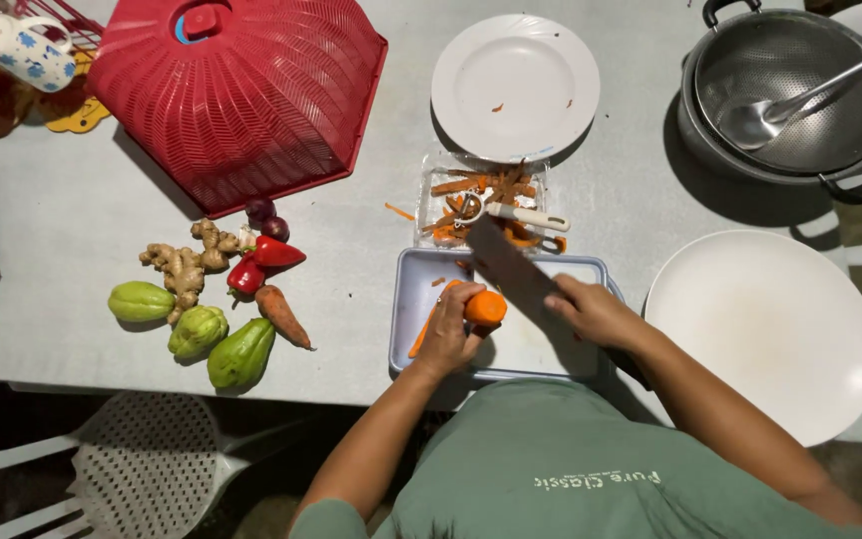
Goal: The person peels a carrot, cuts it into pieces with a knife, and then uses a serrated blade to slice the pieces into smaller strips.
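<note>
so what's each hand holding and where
Left hand grips a peeled carrot around its side; right hand holds a knife by its handle.

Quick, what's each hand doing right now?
Left hand: closed on a peeled carrot, over the grey tray.
Right hand: closed on the handle of a knife.

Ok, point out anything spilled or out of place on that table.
Little stands out. One carrot peel strip lies on the bare table, left of the clear tray of peelings. The white plate carries a few orange flecks. The peeler rests across the peelings.
</note>
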